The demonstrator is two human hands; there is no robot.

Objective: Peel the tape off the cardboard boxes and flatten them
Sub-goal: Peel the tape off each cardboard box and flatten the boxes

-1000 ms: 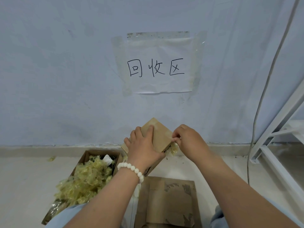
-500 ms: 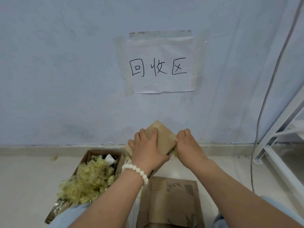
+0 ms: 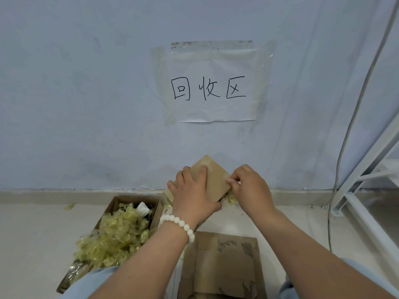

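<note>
Head view: the small cardboard box (image 3: pixel 213 178) is being held up off the floor (image 3: pixel 32 234), over the floor's far edge where it meets the wall. It's tilted, one corner pointing up, and its long axis is running from lower left to upper right.

The left grip (image 3: pixel 194 197) is lying over the box's near face, fingers curled across it and clamping it. The right grip (image 3: pixel 248 188) is touching the box's right edge, fingertips pressed together and pinching what looks like the tape (image 3: pixel 230 199). A yellowish crumpled bit of it is hanging just under that edge.

So the tape is lying at the right grip, and the pull probably needs to go right, away from the holding hand.

The box is looking plain brown, worn and not yet flattened.

On the floor nearer the person, left, an open carton (image 3: pixel 133 199) is holding peeled tape scraps. A flattened cardboard sheet (image 3: pixel 222 266) is lying beside it.
</note>
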